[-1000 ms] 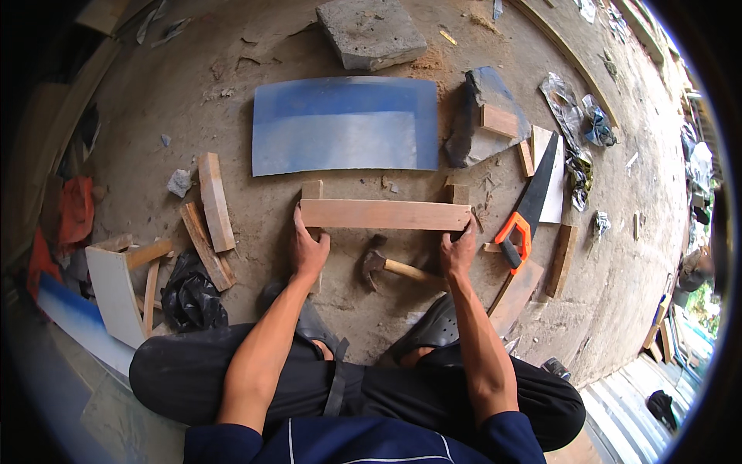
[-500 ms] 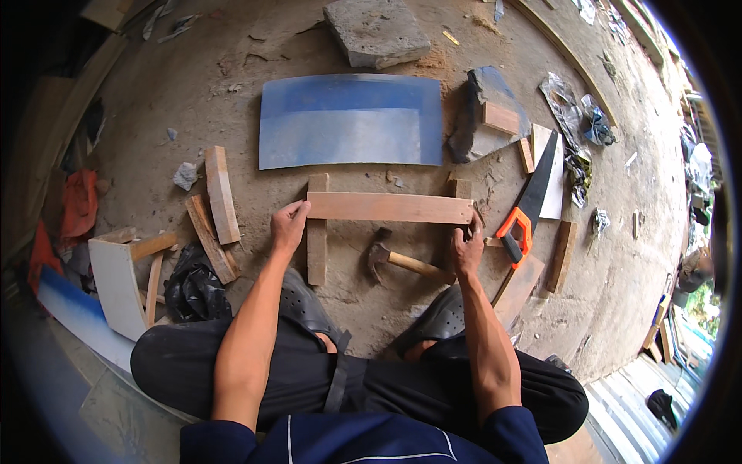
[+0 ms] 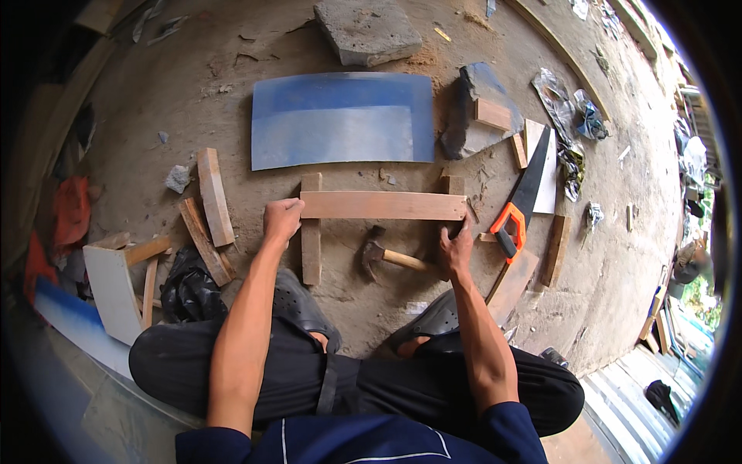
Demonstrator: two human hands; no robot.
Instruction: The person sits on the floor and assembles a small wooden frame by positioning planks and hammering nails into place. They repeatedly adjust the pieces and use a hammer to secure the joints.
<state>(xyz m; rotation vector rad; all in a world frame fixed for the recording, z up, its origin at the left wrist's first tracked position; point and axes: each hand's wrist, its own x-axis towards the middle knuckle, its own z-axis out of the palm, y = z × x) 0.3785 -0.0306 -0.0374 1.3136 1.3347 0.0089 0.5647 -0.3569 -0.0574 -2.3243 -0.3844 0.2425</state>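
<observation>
A flat reddish plank (image 3: 382,206) lies crosswise over two short wooden pieces, the left piece (image 3: 311,251) and the right piece (image 3: 454,185), with much of the right one hidden. My left hand (image 3: 284,220) is closed, pinching the plank's left end. At its right end, my right hand (image 3: 456,249) grips the corner, thumb by the near edge and a finger along the end. Between my feet and the plank a claw hammer (image 3: 406,261) with a wooden handle rests on the ground, its handle end close under my right hand.
Right of my hand lies a handsaw (image 3: 531,182) with an orange and black handle. Beyond the plank are a blue metal sheet (image 3: 342,124), a concrete block (image 3: 367,35) and a stone (image 3: 471,127). Wood offcuts (image 3: 215,197) and a black plastic bag (image 3: 191,286) lie to the left.
The whole view has shifted slightly. My right hand has slid a little down and toward the plank's near edge, while the left keeps its hold. The plank stays across the two pieces.
</observation>
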